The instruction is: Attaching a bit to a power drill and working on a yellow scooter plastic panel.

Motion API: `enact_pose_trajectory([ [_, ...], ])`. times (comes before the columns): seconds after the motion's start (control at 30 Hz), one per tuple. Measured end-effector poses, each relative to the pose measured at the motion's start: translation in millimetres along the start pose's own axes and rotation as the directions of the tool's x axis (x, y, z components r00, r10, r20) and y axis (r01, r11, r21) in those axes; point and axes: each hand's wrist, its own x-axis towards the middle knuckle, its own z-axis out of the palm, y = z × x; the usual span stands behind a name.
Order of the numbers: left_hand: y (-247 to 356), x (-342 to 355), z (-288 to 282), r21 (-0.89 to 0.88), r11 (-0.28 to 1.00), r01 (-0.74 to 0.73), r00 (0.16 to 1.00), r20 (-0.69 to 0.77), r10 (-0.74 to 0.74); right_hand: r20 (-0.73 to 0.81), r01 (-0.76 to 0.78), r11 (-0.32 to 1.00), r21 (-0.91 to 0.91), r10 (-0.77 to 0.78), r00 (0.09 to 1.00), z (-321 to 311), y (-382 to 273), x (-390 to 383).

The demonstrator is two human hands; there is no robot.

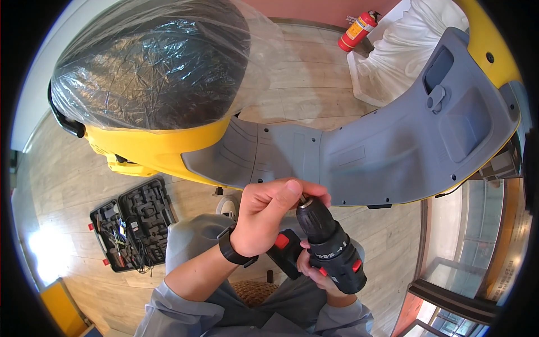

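A black cordless drill (331, 241) with red buttons is held in front of me, its chuck (314, 219) tilted up and to the left. My right hand (315, 272) wraps round its grip from below, and the battery end (286, 255) sticks out to the left. At the chuck's mouth, the closed fingers of my left hand (266, 210) surround a short metal bit (305, 199), most of which they hide. On my left wrist is a black band (233, 247). Just beyond the drill lies the grey footboard (292, 154) of a yellow scooter (146, 149).
Clear plastic film covers the scooter's dark seat (157, 73). An open black tool case (132, 224) with tools and a cable lies on the floor at left. A red fire extinguisher (357, 31) and white sheeting (415, 45) are at the far right, glass cabinets (466, 236) nearer right.
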Motion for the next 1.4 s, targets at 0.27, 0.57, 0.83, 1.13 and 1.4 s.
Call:
enact_pose_trajectory([
  [0.27, 7, -1, 0, -0.073, 0.995, 0.061, 0.998, 0.020, -0.060, -0.139, 0.054, 0.936, -0.349, -0.108, 0.984, 11, 12, 5],
  [0.57, 24, -6, -5, -0.342, 0.936, -0.078, 0.993, 0.057, 0.104, -0.098, 0.361, 0.790, -0.495, -0.464, 0.880, 2, 12, 11],
  [0.83, 43, -20, -1, -0.373, 0.926, -0.054, 0.973, 0.188, 0.133, 0.118, 0.711, 0.387, -0.587, -0.828, 0.548, -12, 19, 27],
  [1.13, 45, -23, 5, -0.259, 0.963, 0.072, 0.936, 0.351, 0.024, 0.106, 0.673, 0.257, -0.694, -0.887, 0.448, -8, 22, 26],
  [1.4, 47, -25, 12, -0.079, 0.997, -0.001, 0.932, 0.360, 0.029, 0.106, 0.671, 0.271, -0.690, -0.879, 0.464, -6, 21, 27],
])
